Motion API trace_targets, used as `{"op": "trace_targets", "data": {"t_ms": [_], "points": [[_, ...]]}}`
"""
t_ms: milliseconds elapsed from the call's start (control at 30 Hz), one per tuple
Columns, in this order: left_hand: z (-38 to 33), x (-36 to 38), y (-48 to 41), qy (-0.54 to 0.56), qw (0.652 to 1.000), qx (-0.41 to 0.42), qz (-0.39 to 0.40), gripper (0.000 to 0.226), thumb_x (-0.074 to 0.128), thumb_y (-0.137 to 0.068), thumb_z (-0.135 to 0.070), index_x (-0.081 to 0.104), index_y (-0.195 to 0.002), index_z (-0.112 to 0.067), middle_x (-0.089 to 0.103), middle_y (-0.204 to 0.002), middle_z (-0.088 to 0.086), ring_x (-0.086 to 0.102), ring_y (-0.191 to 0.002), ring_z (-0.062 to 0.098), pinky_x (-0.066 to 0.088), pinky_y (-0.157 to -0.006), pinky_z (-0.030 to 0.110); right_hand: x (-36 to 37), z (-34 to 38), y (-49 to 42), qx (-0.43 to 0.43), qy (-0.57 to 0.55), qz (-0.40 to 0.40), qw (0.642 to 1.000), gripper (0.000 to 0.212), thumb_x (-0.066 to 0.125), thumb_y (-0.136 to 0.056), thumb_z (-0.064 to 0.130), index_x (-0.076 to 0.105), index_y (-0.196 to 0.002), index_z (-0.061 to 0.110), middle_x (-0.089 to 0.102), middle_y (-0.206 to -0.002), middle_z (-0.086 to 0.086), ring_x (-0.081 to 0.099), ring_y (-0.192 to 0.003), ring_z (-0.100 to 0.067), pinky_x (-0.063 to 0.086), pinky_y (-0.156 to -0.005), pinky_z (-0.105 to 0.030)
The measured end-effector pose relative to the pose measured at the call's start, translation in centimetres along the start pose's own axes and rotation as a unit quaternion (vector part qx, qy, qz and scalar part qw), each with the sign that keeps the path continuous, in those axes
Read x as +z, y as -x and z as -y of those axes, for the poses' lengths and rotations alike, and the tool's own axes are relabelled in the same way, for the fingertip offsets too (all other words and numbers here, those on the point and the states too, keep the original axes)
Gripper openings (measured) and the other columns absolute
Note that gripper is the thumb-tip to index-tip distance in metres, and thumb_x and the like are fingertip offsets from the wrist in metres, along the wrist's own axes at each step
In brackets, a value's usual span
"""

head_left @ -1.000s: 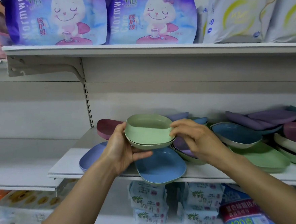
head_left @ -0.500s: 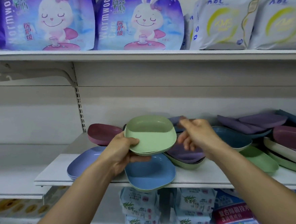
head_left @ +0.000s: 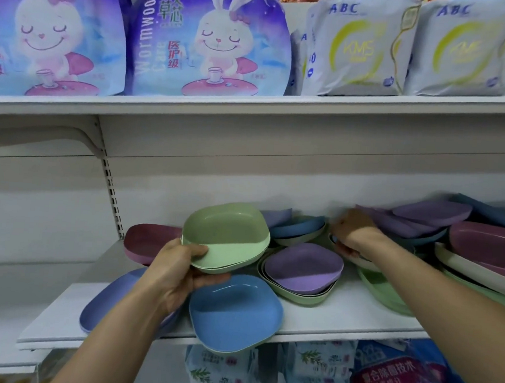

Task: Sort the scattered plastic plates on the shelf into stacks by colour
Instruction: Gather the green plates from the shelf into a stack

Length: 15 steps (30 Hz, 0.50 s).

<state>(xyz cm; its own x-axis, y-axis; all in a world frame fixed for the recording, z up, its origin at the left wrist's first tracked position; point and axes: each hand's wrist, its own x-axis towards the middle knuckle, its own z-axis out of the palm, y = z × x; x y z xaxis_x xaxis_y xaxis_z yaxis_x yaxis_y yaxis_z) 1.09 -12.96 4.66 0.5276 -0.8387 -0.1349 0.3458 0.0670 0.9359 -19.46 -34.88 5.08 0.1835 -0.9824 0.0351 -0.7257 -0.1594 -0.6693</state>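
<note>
The left hand (head_left: 180, 273) holds a short stack of green plates (head_left: 225, 238) just above the shelf (head_left: 341, 320). Its grip is closed on the near rim, with the thumb on top and the fingers curled beneath. The right hand (head_left: 351, 237) reaches into the jumbled pile on the right, at the edge of a plate there. It is blurred, so I cannot tell whether its grip has closed on anything.

The step in hand looks like fetching another green plate for the held stack. The nearest greens are awkward. One green plate (head_left: 384, 296) lies low in the pile, under the right forearm. Another sits beneath the purple plate (head_left: 302, 268), with pale ones nested between.

To do this well, lift off what lies on top first rather than tugging a green one out from below. The cream plate (head_left: 478, 273) and maroon plate (head_left: 486, 243) higher in the pile lean loosely and could slide. Hold the green stack level while the other hand works, since a one-sided pinch lets it tip. The blue plate (head_left: 235, 312) juts over the shelf's front edge just beside the left hand, so take care not to knock it off. Setting the green stack down on the shelf would free both hands for the pile.
</note>
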Motion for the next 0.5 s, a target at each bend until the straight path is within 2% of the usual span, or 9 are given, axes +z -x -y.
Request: {"op": "trace_targets", "data": {"t_ms": [100, 200, 267, 367, 500], "points": [[-0.2, -0.2, -0.2, 0.005, 1.0, 0.001, -0.001, 0.025, 0.04, -0.096, 0.007, 0.051, -0.117, 0.0, 0.061, -0.103, 0.02, 0.064, -0.083, 0.035, 0.057, -0.044, 0.038, 0.0, 0.8, -0.9, -0.022, 0.047, -0.023, 0.998, 0.03, 0.05, -0.091, 0.01, 0.041, -0.062, 0.011, 0.052, -0.065, -0.01, 0.051, -0.059, -0.023, 0.04, -0.049, -0.026], [-0.5, -0.5, -0.3, 0.008, 1.0, -0.002, -0.008, 0.021, 0.04, -0.096, 0.007, 0.053, -0.111, -0.001, 0.062, -0.1, 0.019, 0.064, -0.081, 0.034, 0.057, -0.043, 0.037, -0.3, 1.4, -1.5, -0.028, 0.036, -0.019, 0.999, 0.023, 0.048, -0.087, 0.003, 0.041, -0.065, 0.008, 0.05, -0.065, -0.01, 0.054, -0.066, -0.027, 0.041, -0.052, -0.03], [-0.6, -0.7, -0.4, 0.006, 1.0, -0.001, -0.013, 0.02, 0.041, -0.096, 0.006, 0.052, -0.112, -0.001, 0.061, -0.1, 0.019, 0.064, -0.08, 0.034, 0.058, -0.044, 0.038, -0.5, 1.3, -2.3, -0.023, 0.003, -0.014, 1.0, 0.019, 0.047, -0.087, 0.0, 0.045, -0.068, 0.005, 0.053, -0.064, -0.014, 0.057, -0.062, -0.03, 0.045, -0.052, -0.031], [-0.7, -1.1, -0.5, 0.005, 1.0, 0.001, -0.019, 0.024, 0.041, -0.097, 0.005, 0.05, -0.119, 0.0, 0.062, -0.102, 0.019, 0.065, -0.08, 0.034, 0.057, -0.044, 0.037, -0.7, 1.5, -3.0, -0.017, -0.033, -0.004, 0.999, 0.02, 0.048, -0.087, -0.004, 0.048, -0.067, 0.0, 0.056, -0.06, -0.017, 0.058, -0.05, -0.029, 0.044, -0.041, -0.026], [-0.6, -1.1, -0.7, 0.001, 1.0, 0.002, -0.018, 0.027, 0.041, -0.097, 0.004, 0.051, -0.122, -0.002, 0.063, -0.104, 0.019, 0.065, -0.081, 0.034, 0.057, -0.043, 0.036, -1.7, 2.1, -3.1, -0.042, -0.026, 0.028, 0.998, 0.016, 0.046, -0.09, 0.003, 0.049, -0.074, 0.0, 0.059, -0.068, -0.022, 0.061, -0.051, -0.031, 0.044, -0.043, -0.026]]}}
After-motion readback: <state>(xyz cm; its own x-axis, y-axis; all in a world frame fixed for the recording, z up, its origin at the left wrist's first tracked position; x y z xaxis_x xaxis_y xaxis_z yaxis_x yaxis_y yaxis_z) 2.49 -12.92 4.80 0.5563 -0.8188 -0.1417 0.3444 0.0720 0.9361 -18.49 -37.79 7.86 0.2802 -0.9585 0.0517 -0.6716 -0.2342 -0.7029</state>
